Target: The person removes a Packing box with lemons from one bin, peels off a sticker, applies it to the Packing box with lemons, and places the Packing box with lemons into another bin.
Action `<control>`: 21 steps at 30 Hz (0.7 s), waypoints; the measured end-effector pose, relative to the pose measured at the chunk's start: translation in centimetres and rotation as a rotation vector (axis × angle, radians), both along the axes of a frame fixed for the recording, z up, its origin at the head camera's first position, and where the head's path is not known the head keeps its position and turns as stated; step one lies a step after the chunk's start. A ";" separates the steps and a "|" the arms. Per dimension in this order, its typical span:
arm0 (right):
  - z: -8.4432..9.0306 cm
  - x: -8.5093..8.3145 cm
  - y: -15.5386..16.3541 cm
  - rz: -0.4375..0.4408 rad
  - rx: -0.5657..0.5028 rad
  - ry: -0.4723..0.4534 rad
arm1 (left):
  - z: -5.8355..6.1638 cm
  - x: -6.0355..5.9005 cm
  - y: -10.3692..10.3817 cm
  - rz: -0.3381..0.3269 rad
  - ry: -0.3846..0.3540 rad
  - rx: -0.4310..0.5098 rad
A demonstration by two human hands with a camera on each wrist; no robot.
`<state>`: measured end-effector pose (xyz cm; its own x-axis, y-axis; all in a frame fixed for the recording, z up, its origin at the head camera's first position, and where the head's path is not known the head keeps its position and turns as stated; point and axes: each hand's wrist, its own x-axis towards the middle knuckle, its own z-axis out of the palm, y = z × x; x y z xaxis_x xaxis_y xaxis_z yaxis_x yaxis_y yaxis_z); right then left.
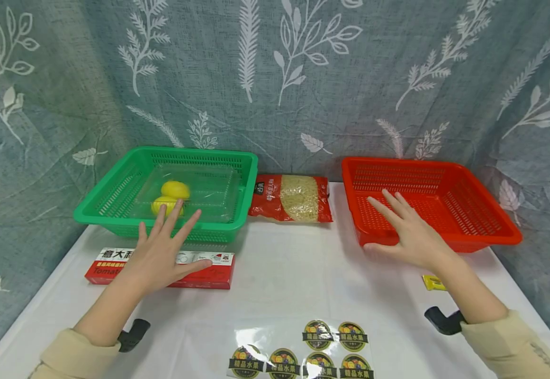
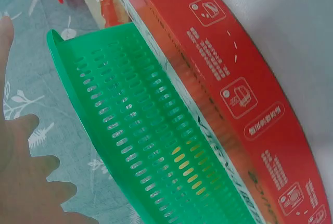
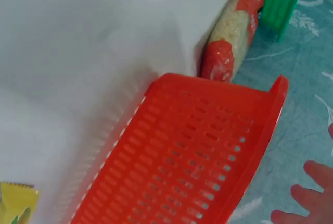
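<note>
My left hand [image 1: 158, 258], fingers spread, hovers over a red pasta box [image 1: 203, 271] and the near rim of a green basket [image 1: 109, 221]. Inside that basket lie a clear plastic box [image 1: 213, 192] and two yellow lemon-like fruits [image 1: 175, 190], partly behind my fingertips. My right hand [image 1: 412, 237] is spread too, with fingertips over the near left side of a red basket [image 1: 483, 239]. Nothing is held in either hand. In the left wrist view the pasta box [image 2: 229, 78] runs along the green basket's wall [image 2: 130, 109]. The red basket [image 3: 182, 146] fills much of the right wrist view.
A red bag of pasta [image 1: 298, 199] lies between the baskets. A yellow packet [image 1: 433, 282] sits near my right forearm. At the front is a clear sheet with several round fruit stickers [image 1: 317, 335]. A patterned curtain [image 1: 275, 79] hangs behind the white table [image 1: 293, 279].
</note>
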<state>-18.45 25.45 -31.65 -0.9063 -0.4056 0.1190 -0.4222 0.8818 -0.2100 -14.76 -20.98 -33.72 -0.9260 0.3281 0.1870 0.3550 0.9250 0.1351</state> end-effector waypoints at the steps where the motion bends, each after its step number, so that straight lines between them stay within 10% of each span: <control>1: 0.0 -0.1 -0.1 -0.004 -0.006 -0.008 | -0.1 0.0 0.0 -0.001 0.001 0.008; 21: 0.5 -1.3 -2.1 0.028 -0.071 -0.030 | -0.7 0.1 0.1 0.033 -0.004 0.152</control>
<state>-19.75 23.31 -31.16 -0.8984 -0.4222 0.1211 -0.4389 0.8524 -0.2844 -14.70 -20.83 -34.46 -0.9367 0.2656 0.2283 0.3238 0.9051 0.2755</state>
